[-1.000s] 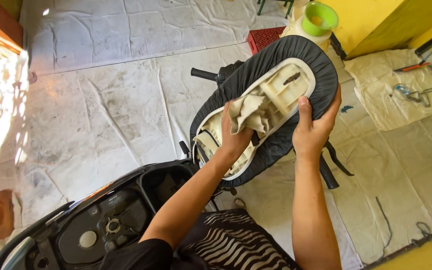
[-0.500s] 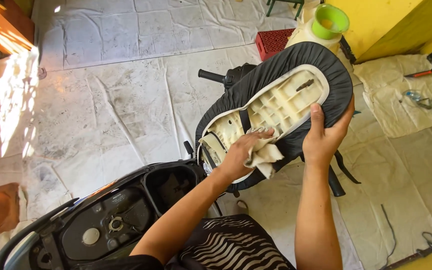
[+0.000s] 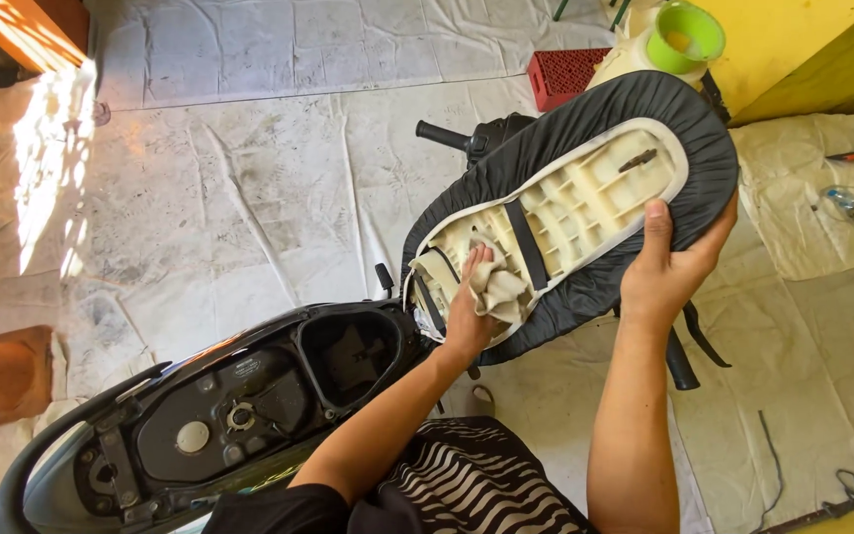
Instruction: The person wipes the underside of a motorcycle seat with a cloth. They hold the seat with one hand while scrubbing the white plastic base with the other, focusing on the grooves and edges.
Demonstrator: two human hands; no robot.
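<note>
Left hand [image 3: 469,314] presses a beige cloth [image 3: 502,293] on the seat [image 3: 585,203] underside; right hand [image 3: 672,267] is closed on the seat edge.

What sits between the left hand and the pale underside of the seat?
A crumpled beige rag, pressed by the left hand against the seat underside. The head view shows it.
</note>
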